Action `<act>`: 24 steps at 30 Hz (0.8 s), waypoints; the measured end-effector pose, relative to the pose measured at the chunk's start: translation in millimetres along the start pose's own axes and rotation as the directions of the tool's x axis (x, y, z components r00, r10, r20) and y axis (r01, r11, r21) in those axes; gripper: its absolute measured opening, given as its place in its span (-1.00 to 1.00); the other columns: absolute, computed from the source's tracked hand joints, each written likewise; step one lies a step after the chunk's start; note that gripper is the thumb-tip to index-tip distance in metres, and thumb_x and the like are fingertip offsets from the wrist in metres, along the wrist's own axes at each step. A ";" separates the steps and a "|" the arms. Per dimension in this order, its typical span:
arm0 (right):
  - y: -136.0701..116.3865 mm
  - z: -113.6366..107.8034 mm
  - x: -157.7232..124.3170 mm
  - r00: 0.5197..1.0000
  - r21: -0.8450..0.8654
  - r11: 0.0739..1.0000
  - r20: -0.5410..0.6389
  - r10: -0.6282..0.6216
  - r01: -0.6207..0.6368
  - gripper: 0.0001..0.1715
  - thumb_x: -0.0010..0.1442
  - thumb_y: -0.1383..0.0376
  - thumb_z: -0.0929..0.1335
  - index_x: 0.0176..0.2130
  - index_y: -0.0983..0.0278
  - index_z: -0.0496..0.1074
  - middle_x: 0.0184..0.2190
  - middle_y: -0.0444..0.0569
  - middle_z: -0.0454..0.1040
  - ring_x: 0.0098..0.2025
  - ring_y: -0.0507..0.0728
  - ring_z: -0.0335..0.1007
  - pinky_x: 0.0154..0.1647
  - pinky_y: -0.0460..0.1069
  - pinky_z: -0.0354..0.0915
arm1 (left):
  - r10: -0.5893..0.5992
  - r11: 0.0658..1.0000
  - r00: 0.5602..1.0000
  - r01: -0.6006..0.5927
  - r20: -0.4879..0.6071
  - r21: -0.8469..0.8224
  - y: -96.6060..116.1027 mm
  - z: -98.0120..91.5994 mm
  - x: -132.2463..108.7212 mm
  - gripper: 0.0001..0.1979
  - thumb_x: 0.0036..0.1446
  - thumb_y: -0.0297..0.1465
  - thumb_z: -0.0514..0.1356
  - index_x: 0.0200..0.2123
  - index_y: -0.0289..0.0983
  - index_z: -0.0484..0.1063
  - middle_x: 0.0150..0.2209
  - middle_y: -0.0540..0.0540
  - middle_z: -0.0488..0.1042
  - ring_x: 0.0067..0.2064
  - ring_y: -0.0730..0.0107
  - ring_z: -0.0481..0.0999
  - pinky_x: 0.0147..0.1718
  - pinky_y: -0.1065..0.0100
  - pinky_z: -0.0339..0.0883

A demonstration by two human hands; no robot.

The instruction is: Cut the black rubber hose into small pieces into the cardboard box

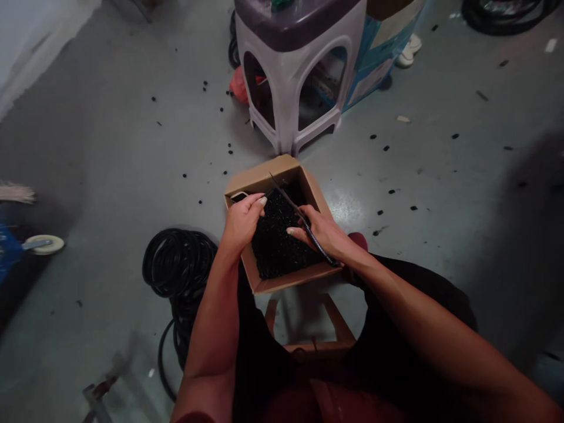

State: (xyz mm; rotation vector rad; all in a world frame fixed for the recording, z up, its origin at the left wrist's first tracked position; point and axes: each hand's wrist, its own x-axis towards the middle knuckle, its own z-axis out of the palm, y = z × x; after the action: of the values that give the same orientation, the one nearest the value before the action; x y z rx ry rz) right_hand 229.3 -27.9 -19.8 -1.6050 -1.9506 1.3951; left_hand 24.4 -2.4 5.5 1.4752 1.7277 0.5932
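Head view: left grip (pixel 244 220) pinches dark strip (pixel 268 192) near tool (pixel 310 233) clasped in right grip (pixel 325 232).

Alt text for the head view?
A person's left hand and right hand are over a cardboard box of small black pieces, the right holding a long dark tool. Black coils lie at left; a plastic stool stands beyond.

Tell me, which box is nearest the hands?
The brown box, right beneath them and holding black bits; the blue box stands farther off, by the stool.
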 end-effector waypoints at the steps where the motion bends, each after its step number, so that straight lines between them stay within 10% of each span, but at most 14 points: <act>1: 0.6 0.5 0.4 1.000 -0.001 1.000 -0.003 0.000 0.000 -0.48 0.18 -0.03 0.31 0.00 0.24 0.28 -0.15 0.07 0.47 -0.14 0.24 0.41 -0.23 0.06 0.22 | 0.001 1.000 1.000 -0.001 0.009 -0.004 -0.1 0.1 -0.4 -0.61 0.23 -0.25 0.04 -0.05 -0.31 0.52 -0.44 -0.03 0.45 -0.44 0.49 0.33 -0.46 0.46 0.17; 24: 4.1 5.2 2.1 0.999 -0.009 1.000 -0.042 -0.014 0.014 -0.59 0.22 0.02 0.23 -0.09 0.26 0.27 -0.22 0.09 0.44 -0.19 0.24 0.36 -0.24 0.06 0.20 | -0.014 0.999 0.982 0.004 0.188 0.049 9.3 -0.3 -5.2 -0.55 0.22 -0.25 0.01 0.03 -0.36 0.47 -0.42 -0.05 0.45 -0.41 0.45 0.33 -0.39 0.43 0.22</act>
State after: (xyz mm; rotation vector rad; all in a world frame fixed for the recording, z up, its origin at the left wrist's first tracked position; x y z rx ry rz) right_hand 227.4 -29.0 -26.4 -1.6084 -1.9435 1.3387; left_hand 29.9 -5.3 14.1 1.5058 1.6108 0.3956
